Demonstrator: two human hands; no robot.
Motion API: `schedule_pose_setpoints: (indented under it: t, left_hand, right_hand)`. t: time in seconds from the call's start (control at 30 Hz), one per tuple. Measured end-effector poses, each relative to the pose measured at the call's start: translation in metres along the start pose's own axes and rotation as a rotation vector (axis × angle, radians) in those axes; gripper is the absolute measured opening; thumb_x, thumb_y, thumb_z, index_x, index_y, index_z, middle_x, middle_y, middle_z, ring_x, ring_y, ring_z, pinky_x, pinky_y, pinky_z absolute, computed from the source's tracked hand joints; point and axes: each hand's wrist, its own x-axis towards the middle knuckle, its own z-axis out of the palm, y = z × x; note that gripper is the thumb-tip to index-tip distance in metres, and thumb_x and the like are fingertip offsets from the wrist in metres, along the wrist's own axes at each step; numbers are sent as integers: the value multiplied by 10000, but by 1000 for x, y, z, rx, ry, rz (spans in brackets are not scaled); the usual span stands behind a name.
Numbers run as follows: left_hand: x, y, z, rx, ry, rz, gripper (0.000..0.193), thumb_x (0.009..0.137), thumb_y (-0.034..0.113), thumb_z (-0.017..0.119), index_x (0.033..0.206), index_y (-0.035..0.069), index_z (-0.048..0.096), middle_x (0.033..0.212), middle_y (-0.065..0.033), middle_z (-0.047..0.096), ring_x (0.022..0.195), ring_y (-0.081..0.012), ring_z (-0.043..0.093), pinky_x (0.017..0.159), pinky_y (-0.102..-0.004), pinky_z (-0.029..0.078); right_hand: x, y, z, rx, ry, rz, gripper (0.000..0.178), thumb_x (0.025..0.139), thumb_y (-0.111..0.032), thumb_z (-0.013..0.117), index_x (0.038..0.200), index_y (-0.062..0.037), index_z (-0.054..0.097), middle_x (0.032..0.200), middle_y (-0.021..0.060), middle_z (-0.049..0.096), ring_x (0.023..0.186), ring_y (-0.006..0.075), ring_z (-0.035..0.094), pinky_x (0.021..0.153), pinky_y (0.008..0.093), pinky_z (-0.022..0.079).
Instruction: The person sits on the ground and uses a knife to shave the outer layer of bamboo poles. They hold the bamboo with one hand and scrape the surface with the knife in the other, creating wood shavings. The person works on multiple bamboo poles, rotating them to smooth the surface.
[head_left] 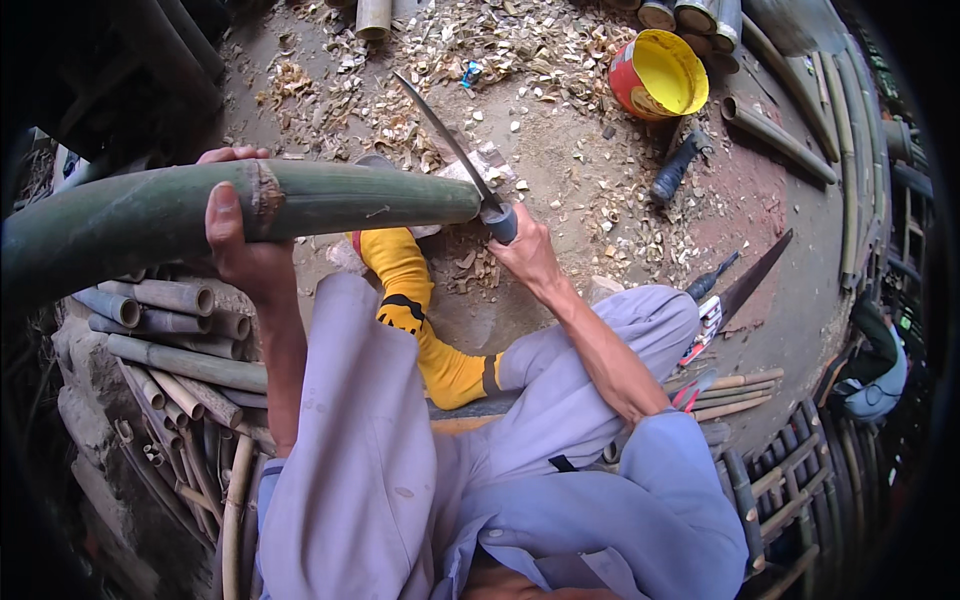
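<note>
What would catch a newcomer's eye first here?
The thick green bamboo pole, reaching in from the left edge in the left hand, comes first. Next is the long knife in the right hand, at the pole's right end. A red bucket, yellow inside, sits at upper right.

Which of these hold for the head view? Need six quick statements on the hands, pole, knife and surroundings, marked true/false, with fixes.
1. The left hand grips the green bamboo pole. True.
2. The right hand holds a knife by its gray handle. True.
3. The knife points at the person's lap. False: it points outward, toward the top of the picture.
4. A red bucket with a yellow inside is at upper right. True.
5. The person is barefoot. False: yellow footwear shows.
6. Everything underfoot is swept clean. False: pale chips lie scattered on the ground.
</note>
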Motion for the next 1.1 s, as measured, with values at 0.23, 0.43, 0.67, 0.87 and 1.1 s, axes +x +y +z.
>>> schedule_pose_setpoints:
  t: [0.23,0.43,0.67,0.87,1.1]
  left_hand:
    - [7,-4,-14,-104,-144,164,649,732,260,565,1304,67,326,1079,-180,525,1008,-309,518,986,-499,388]
    - [9,-4,-15,-14,-212,200,685,714,306,558,1310,68,318,1059,-164,547,1011,-313,520,970,-505,392]
    - [6,-2,-17,8,-293,220,681,725,298,559,1316,65,315,1080,-176,539,1028,-316,507,969,-515,382]
    - [6,0,-14,-15,-364,206,694,716,306,589,1312,65,331,1084,-175,532,1032,-321,509,982,-516,374]
    - [15,-1,-26,27,-409,276,695,702,315,627,1288,45,369,1114,-175,478,1076,-327,487,988,-503,379]
  right_hand:
    - [-17,-50,-38,198,181,-51,302,745,-141,708,978,-15,562,707,114,618,642,195,637,598,333,505]
    - [5,-10,2,120,12,7,285,747,-88,691,935,0,496,696,208,634,638,278,683,546,398,543]
    - [-10,-48,-30,234,156,-118,288,748,-110,694,933,10,510,697,164,639,657,247,668,562,347,521]
    - [6,6,7,34,-34,158,269,727,-66,690,919,6,516,708,137,632,643,217,669,556,340,511]
    - [-4,-48,-31,278,187,-113,223,750,-77,693,908,-16,548,704,46,597,617,119,585,560,284,489]
